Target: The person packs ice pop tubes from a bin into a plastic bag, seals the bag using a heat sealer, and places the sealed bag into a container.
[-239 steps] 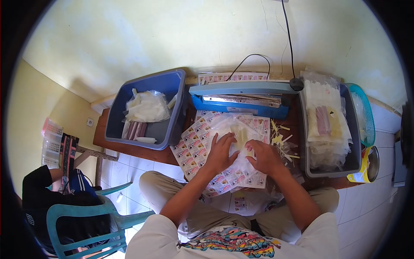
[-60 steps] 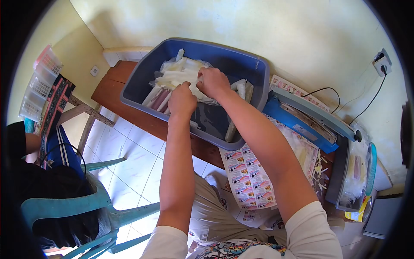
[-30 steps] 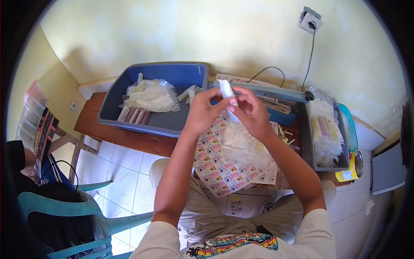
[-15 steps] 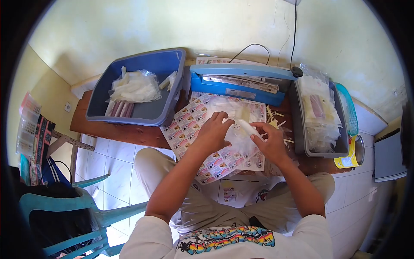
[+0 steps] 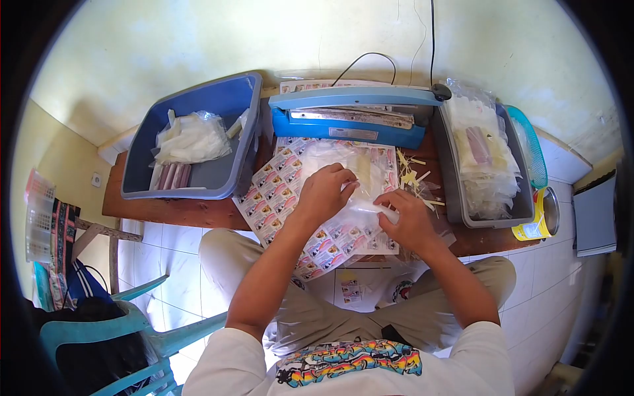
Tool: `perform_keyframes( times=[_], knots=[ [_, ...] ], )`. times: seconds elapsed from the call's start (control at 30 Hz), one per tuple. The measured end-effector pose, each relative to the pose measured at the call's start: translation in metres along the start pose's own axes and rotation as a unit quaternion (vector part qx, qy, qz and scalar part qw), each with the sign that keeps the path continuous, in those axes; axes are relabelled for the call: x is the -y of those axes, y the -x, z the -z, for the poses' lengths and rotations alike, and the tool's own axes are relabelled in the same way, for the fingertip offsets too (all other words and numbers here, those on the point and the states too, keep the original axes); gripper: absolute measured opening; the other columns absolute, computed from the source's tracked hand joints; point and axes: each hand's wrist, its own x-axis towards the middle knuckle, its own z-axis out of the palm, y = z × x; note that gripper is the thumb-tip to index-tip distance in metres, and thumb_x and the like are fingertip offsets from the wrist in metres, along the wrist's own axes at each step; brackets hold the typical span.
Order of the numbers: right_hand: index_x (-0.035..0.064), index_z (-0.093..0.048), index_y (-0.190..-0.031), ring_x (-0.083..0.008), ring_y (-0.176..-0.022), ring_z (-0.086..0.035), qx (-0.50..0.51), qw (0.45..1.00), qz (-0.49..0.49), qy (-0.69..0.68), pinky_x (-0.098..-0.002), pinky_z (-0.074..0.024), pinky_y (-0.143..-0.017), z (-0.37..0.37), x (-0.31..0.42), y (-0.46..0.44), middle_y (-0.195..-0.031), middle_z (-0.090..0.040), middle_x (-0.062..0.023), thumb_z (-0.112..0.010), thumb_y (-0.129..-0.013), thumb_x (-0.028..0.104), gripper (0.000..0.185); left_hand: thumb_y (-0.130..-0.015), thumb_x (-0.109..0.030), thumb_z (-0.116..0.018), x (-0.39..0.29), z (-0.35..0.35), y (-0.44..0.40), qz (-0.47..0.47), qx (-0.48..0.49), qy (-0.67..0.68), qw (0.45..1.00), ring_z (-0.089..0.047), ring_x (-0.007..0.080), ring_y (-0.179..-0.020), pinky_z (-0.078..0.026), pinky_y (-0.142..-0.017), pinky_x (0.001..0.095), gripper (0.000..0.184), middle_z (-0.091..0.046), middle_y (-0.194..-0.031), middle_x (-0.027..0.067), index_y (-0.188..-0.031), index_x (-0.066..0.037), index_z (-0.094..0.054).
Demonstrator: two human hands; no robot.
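Note:
Between my hands, a clear plastic bag (image 5: 363,178) with a pale yellowish piece inside lies over printed label sheets (image 5: 284,191). My left hand (image 5: 329,190) has its fingertips pressed together at the bag's left side. My right hand (image 5: 404,218) grips a white wrapped stick (image 5: 383,212) that points left, its far end at the plastic. Behind them stands a blue sealer (image 5: 343,133) with its arm above the base. The blue-grey tub (image 5: 241,158) at the left holds white sticks and several purple ones.
A grey tub (image 5: 462,198) of filled bags stands at the right, beside a turquoise basket (image 5: 536,155) and a yellow can (image 5: 536,228). Yellow strips (image 5: 411,177) lie near the sealer. A green chair (image 5: 99,333) and a dark-clothed person are at lower left.
I took a white stick from the left tub and brought it over the label sheets. Since half a second ago, my right hand has lowered it to the bag, and my left fingers have closed in.

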Motion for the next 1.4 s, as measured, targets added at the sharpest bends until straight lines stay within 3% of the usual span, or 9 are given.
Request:
perform_keyframes(
  times=[0.1, 0.4, 0.6, 0.67, 0.83, 0.93, 1.13, 1.2, 1.4],
  knots=[
    [0.0052, -0.069, -0.108, -0.0311, -0.086, -0.073, -0.006, 0.998, -0.066, -0.014, -0.0422, -0.0589, -0.08, -0.008, -0.004, -0.002, -0.097, -0.072, -0.0135, -0.08, -0.084, 0.009, 0.026, -0.095, -0.019, -0.08, -0.001, -0.003, 0.001, -0.024, -0.01, 0.034, 0.999, -0.074, 0.0308, -0.088, -0.059, -0.08, 0.0417, 0.014, -0.074, -0.096, 0.0111, -0.1, -0.006, -0.079],
    [0.0031, -0.058, -0.1, -0.0395, -0.085, -0.068, -0.06, 0.994, -0.083, 0.038, -0.0477, -0.0546, -0.075, -0.03, -0.005, -0.016, -0.094, -0.065, -0.017, -0.079, -0.088, 0.007, 0.025, -0.094, -0.02, -0.081, -0.011, -0.019, 0.007, -0.06, -0.03, 0.031, 0.997, -0.074, 0.0294, -0.083, -0.06, -0.075, 0.0406, 0.016, -0.074, -0.093, 0.0092, -0.101, -0.007, -0.079],
    [0.0021, -0.06, -0.101, -0.0421, -0.092, -0.067, -0.053, 0.991, -0.123, -0.003, -0.0496, -0.0554, -0.083, -0.036, -0.022, -0.018, -0.097, -0.063, -0.0182, -0.081, -0.085, 0.004, 0.026, -0.086, -0.019, -0.086, -0.003, -0.019, 0.01, -0.078, 0.017, -0.015, 0.997, -0.07, 0.0312, -0.11, -0.058, -0.094, 0.0427, 0.035, -0.071, -0.113, 0.009, -0.117, -0.009, -0.075],
    [0.0026, -0.061, -0.105, -0.0429, -0.094, -0.067, -0.04, 0.995, -0.093, -0.002, -0.0496, -0.0558, -0.084, -0.038, -0.03, -0.015, -0.102, -0.062, -0.0195, -0.082, -0.084, 0.002, 0.03, -0.084, -0.017, -0.087, -0.003, -0.019, 0.012, -0.029, 0.065, -0.032, 0.997, -0.064, 0.0339, -0.122, -0.055, -0.103, 0.0439, 0.044, -0.067, -0.125, 0.011, -0.125, -0.009, -0.071],
    [0.005, -0.059, -0.119, -0.0465, -0.1, -0.065, 0.007, 0.998, -0.065, -0.013, -0.0499, -0.0562, -0.089, -0.028, -0.017, -0.014, -0.119, -0.058, -0.0242, -0.085, -0.079, -0.003, 0.049, -0.083, -0.009, -0.083, 0.003, -0.026, 0.012, -0.026, 0.067, -0.042, 0.997, -0.062, 0.0347, -0.126, -0.054, -0.107, 0.0444, 0.047, -0.064, -0.13, 0.0119, -0.127, -0.009, -0.069],
    [0.006, -0.055, -0.125, -0.0488, -0.107, -0.065, 0.057, 0.988, -0.134, -0.056, -0.0501, -0.0561, -0.091, -0.022, -0.007, -0.014, -0.131, -0.054, -0.0264, -0.085, -0.077, -0.005, 0.058, -0.082, -0.002, -0.078, 0.006, -0.031, 0.011, -0.022, 0.069, -0.048, 0.996, -0.061, 0.0342, -0.127, -0.054, -0.107, 0.0444, 0.047, -0.063, -0.131, 0.0117, -0.127, -0.01, -0.07],
    [0.007, -0.055, -0.124, -0.0404, -0.107, -0.069, 0.041, 0.994, -0.098, 0.017, -0.0487, -0.0566, -0.091, -0.025, -0.032, -0.015, -0.118, -0.066, -0.0199, -0.083, -0.082, 0.001, 0.05, -0.082, 0.004, -0.074, 0.008, -0.031, 0.009, -0.02, 0.076, -0.059, 0.995, -0.061, 0.0323, -0.129, -0.054, -0.108, 0.0432, 0.046, -0.064, -0.131, 0.0104, -0.125, -0.011, -0.071],
    [0.0078, -0.058, -0.119, -0.0357, -0.102, -0.07, 0.008, 0.995, -0.096, 0.036, -0.0485, -0.0561, -0.088, -0.025, -0.035, -0.017, -0.102, -0.07, -0.0131, -0.083, -0.084, 0.005, 0.043, -0.082, 0.003, -0.074, 0.008, -0.029, 0.01, -0.02, 0.081, -0.06, 0.995, -0.061, 0.0318, -0.129, -0.054, -0.108, 0.043, 0.045, -0.064, -0.131, 0.0101, -0.125, -0.011, -0.071],
    [0.0081, -0.061, -0.107, -0.0324, -0.091, -0.069, -0.028, 0.991, -0.044, 0.121, -0.0469, -0.0544, -0.081, -0.028, -0.041, -0.026, -0.091, -0.068, -0.0076, -0.085, -0.081, 0.007, 0.036, -0.084, -0.001, -0.077, 0.006, -0.024, 0.012, -0.021, 0.061, -0.045, 0.997, -0.062, 0.0322, -0.127, -0.054, -0.107, 0.0436, 0.04, -0.065, -0.13, 0.0104, -0.122, -0.011, -0.072]
  ],
)
